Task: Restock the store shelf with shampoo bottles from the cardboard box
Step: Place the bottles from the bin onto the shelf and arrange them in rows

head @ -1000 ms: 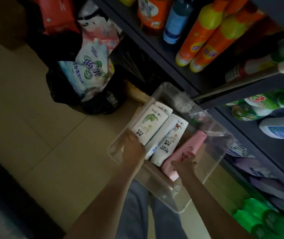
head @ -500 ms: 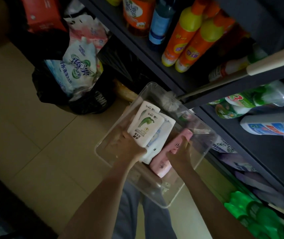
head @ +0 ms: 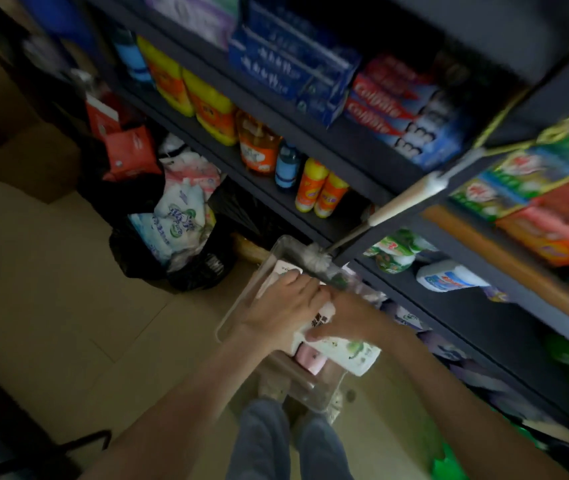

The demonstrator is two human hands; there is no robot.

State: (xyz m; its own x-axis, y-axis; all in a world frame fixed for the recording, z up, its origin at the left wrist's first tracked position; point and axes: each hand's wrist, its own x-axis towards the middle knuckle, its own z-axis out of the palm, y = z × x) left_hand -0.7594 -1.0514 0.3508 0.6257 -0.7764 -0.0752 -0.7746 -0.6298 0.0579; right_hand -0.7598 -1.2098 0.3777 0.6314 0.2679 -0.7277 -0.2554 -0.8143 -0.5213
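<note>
A white, leaf-printed plastic shampoo bottle (head: 345,351) is gripped by the left hand (head: 281,308) and right hand (head: 347,320) over a clear plastic bin (head: 238,306) holding a pink plastic bottle (head: 309,361).

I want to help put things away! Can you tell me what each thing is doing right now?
white bottle: held in both hands over the bin.
left hand: grip on the white bottle's far end.
right hand: grip on its side.
pink bottle: lying in the bin.
clear bin: open-topped.
brush: head in bin, handle leaning on shelf.
black bag: open, stuffed with packets.
</note>
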